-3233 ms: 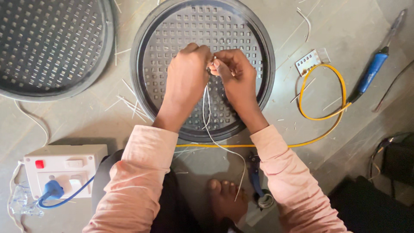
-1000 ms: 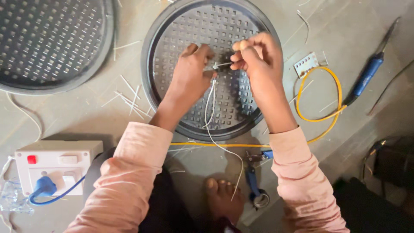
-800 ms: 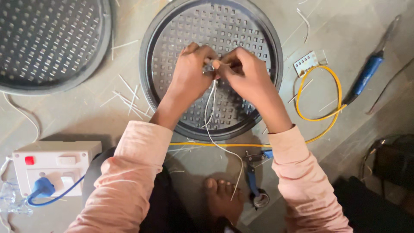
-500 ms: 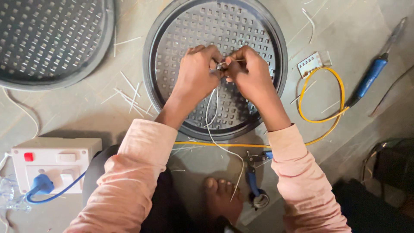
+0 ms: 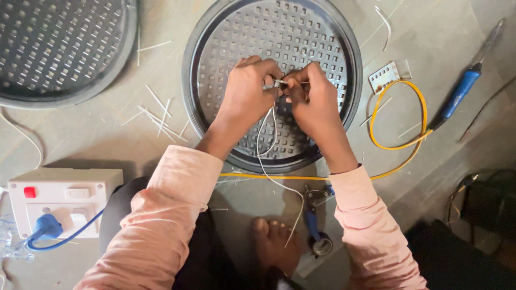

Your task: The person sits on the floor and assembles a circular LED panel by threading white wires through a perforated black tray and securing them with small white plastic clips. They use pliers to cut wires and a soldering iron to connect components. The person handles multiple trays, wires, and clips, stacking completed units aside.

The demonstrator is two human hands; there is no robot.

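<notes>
Grey concrete floor fills the view, strewn with wire offcuts. At the near left a white switch box (image 5: 59,201) is seen with a blue plug fitted; at the far left a perforated round tray (image 5: 59,48) lies. Over a second perforated tray (image 5: 215,64) the left hand (image 5: 247,94) and the right hand (image 5: 312,99) have been brought back together after being spread apart a second ago, both pinched on the white wire (image 5: 267,139), which is held between them above the tray's middle. Further right lie a yellow cable (image 5: 398,113), blue pliers (image 5: 314,225) and a blue screwdriver (image 5: 462,88).
</notes>
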